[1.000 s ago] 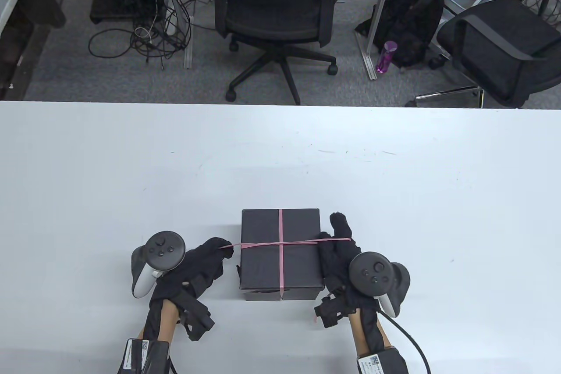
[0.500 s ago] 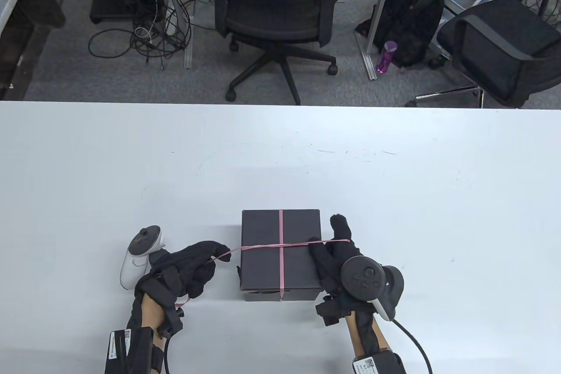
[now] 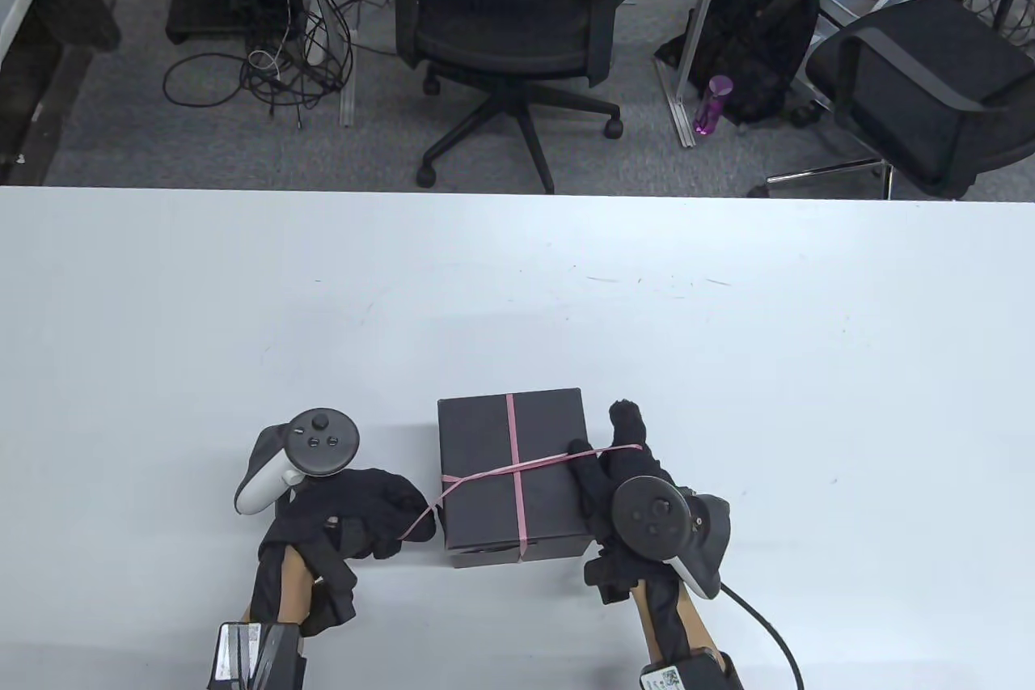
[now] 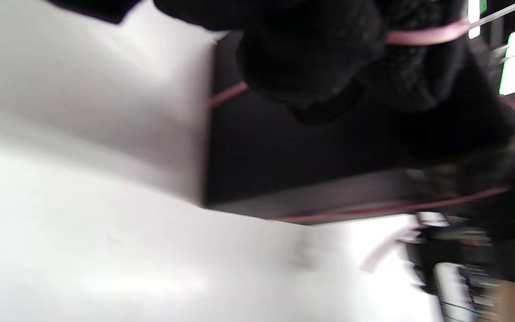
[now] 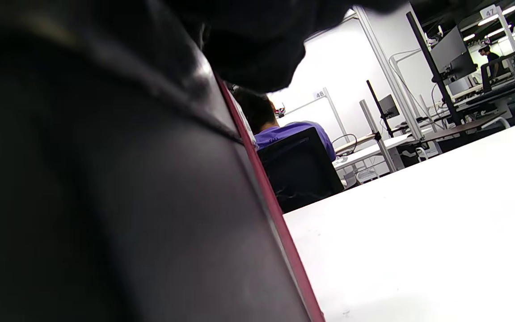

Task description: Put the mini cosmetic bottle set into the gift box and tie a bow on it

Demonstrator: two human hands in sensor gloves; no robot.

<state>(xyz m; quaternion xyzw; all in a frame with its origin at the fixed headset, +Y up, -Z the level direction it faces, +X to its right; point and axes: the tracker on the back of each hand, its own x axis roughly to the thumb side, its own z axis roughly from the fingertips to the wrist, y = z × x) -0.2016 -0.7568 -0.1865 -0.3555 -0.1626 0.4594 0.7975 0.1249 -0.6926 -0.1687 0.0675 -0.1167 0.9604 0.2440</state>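
Gift box (image 3: 513, 471): black, square, lid on, standing at the near middle of the white table (image 3: 517, 277), between the two hands.
Ribbon (image 3: 514, 467): thin, pink; one band runs front to back over the lid, another crosses it at a slant from side to side.
Left hand (image 3: 356, 508): beside the box's left face, fingers curled round the ribbon end.
Right hand (image 3: 614, 471): against the box's right side, forefinger straight, ribbon drawn over its fingers and held.
Bow: not yet tied.
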